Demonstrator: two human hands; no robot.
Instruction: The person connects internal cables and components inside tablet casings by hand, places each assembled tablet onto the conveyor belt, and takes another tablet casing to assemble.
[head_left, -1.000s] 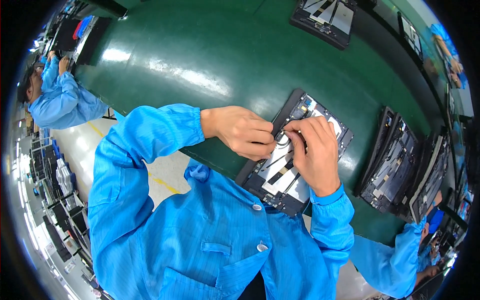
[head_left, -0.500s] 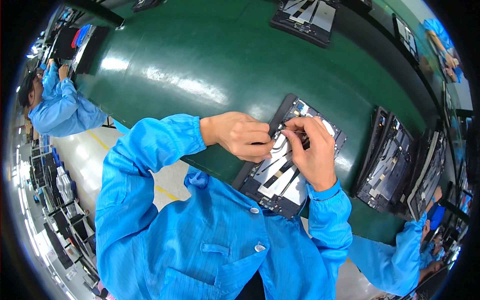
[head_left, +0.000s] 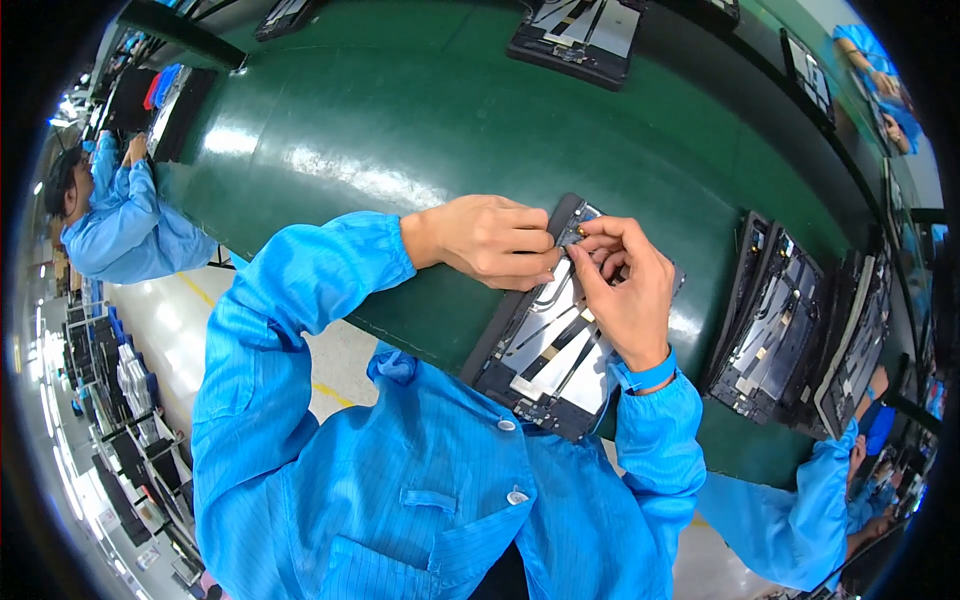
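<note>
An opened tablet-like device (head_left: pixel 562 352), with silver panels, black ribbon strips and a dark frame, lies slanted at the table's near edge, against my jacket. My left hand (head_left: pixel 488 243) is closed over its upper left side, fingertips pinched together; whatever they hold is hidden. Across from it, my right hand (head_left: pixel 632 292) pinches with thumb and forefinger near the device's far end, its other fingers curled. Something small and dark shows at those fingertips, too small to name. A blue band (head_left: pixel 648 374) circles my right wrist.
Several similar opened devices (head_left: pixel 768 325) lean together on the green table (head_left: pixel 330 120) to the right. Another opened device (head_left: pixel 578 40) lies at the far side. Co-workers in blue sit at the left (head_left: pixel 135 215) and right (head_left: pixel 780 520).
Both hands have shifted slightly toward the device's far end, uncovering more of its middle. My right fingers have opened a little more around the pinch.
</note>
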